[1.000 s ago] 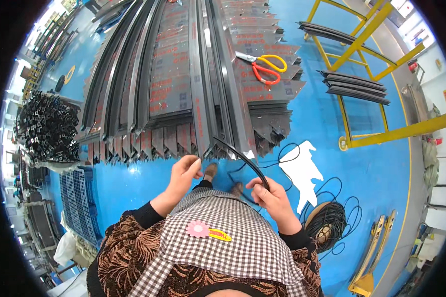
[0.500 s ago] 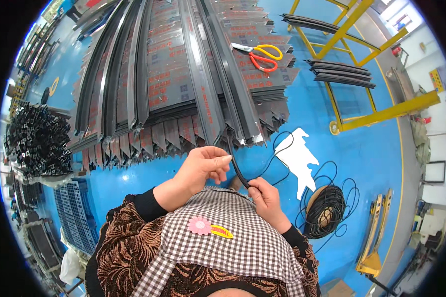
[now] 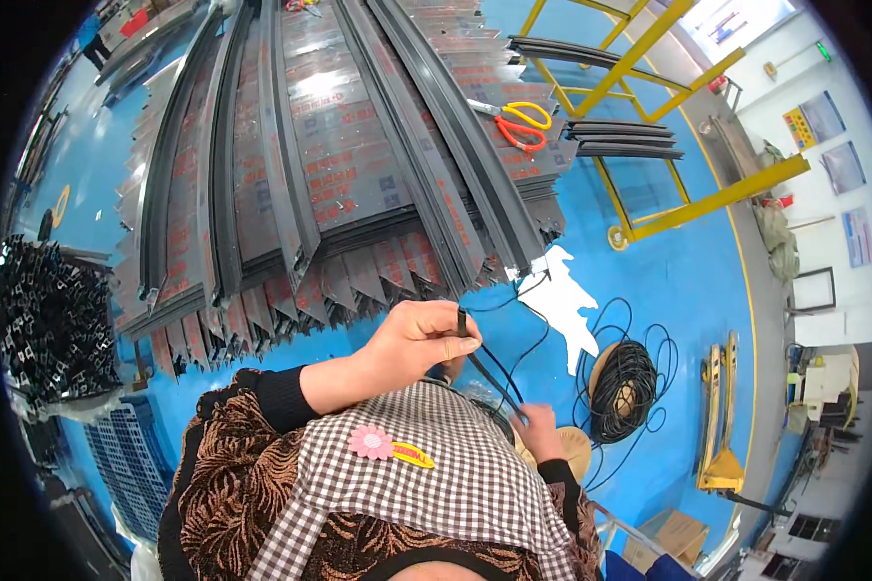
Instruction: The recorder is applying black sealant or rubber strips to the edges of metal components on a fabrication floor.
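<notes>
A thin black rubber strip (image 3: pixel 495 374) slants across the front of my checked apron. My left hand (image 3: pixel 402 347) pinches it near its upper end between thumb and fingers, and a short end sticks up past the grip. Lower and to the right, my right hand (image 3: pixel 541 432) is closed around the strip and slightly blurred. Just beyond my left hand, the near ends of long dark profiles (image 3: pixel 489 179) lie on a stack of film-covered dark strips (image 3: pixel 344 179). Scissors (image 3: pixel 521 126) with red and yellow handles rest on the right of the stack.
Right of me on the blue floor lie a coil of black cord (image 3: pixel 622 399) with loose loops and a white cut sheet (image 3: pixel 560 305). A yellow rack (image 3: pixel 712 201) holds more dark profiles. A yellow pallet truck (image 3: pixel 722 426) stands farther right, a blue crate (image 3: pixel 131 465) at left.
My right hand has moved down and right along the strip. My left hand, earlier loosely beside the strip, now pinches it near its end. The whole view has shifted a little.
</notes>
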The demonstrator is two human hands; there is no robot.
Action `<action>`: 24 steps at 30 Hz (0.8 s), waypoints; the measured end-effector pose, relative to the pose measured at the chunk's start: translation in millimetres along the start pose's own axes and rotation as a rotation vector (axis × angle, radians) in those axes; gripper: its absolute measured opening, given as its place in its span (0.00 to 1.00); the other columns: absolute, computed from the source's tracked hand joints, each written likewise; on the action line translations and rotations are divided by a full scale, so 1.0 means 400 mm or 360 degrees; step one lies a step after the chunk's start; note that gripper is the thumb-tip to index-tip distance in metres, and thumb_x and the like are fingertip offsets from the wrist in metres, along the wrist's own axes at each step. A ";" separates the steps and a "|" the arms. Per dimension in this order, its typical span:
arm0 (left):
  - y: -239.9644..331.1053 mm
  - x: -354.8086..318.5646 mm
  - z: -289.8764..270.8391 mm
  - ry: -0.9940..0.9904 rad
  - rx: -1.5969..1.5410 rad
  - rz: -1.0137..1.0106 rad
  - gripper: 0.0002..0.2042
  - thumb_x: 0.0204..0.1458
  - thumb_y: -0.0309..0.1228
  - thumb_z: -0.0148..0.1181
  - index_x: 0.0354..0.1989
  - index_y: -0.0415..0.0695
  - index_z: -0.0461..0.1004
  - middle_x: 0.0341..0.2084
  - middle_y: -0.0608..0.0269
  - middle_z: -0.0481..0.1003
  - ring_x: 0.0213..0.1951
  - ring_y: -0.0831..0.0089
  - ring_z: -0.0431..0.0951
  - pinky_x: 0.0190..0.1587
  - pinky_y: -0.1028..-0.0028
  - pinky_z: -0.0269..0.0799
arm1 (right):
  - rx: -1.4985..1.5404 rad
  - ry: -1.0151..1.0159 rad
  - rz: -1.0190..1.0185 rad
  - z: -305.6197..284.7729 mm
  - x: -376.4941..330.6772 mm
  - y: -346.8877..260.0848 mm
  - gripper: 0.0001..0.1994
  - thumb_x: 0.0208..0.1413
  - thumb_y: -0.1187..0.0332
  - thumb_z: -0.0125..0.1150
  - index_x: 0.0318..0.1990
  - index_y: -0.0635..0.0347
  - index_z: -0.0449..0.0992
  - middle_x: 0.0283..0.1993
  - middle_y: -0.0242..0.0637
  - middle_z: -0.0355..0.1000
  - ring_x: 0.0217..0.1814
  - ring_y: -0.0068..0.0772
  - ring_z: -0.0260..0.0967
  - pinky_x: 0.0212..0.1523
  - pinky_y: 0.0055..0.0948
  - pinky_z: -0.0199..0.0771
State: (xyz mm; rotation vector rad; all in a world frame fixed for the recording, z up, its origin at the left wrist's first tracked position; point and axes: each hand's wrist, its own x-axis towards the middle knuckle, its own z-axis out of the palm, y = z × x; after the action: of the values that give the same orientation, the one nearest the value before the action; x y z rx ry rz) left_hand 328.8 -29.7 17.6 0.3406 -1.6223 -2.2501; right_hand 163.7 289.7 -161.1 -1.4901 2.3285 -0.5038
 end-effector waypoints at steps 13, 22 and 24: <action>0.064 0.107 -0.029 0.0222 -0.0096 -0.0105 0.03 0.53 0.20 0.56 0.34 0.38 0.76 0.29 0.63 0.76 0.28 0.79 0.71 0.32 0.80 0.70 | -0.0152 -0.0478 0.0942 0.290 -0.720 0.223 0.15 0.53 0.61 0.53 0.44 0.59 0.73 0.42 0.45 0.73 0.41 0.49 0.71 0.42 0.42 0.70; -0.028 0.146 0.112 0.0056 -0.0020 -0.0113 0.04 0.54 0.20 0.56 0.36 0.38 0.76 0.30 0.64 0.76 0.27 0.79 0.72 0.33 0.81 0.71 | 0.0590 0.0341 0.0680 0.041 -0.151 -0.015 0.16 0.60 0.70 0.47 0.54 0.64 0.69 0.48 0.46 0.71 0.47 0.45 0.69 0.49 0.34 0.69; -0.039 0.142 0.141 0.0022 -0.0018 -0.0081 0.04 0.54 0.20 0.56 0.36 0.38 0.76 0.30 0.64 0.75 0.27 0.79 0.72 0.33 0.81 0.71 | 0.1145 0.0445 0.0452 -0.159 0.079 -0.141 0.16 0.59 0.73 0.49 0.55 0.65 0.69 0.50 0.43 0.72 0.51 0.37 0.69 0.52 0.31 0.68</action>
State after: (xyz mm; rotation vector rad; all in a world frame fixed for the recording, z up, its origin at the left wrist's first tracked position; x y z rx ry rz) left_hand 253.0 0.0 21.2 0.3981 -1.6110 -2.2879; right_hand 167.1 246.3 -81.5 -0.7764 2.1320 -1.3528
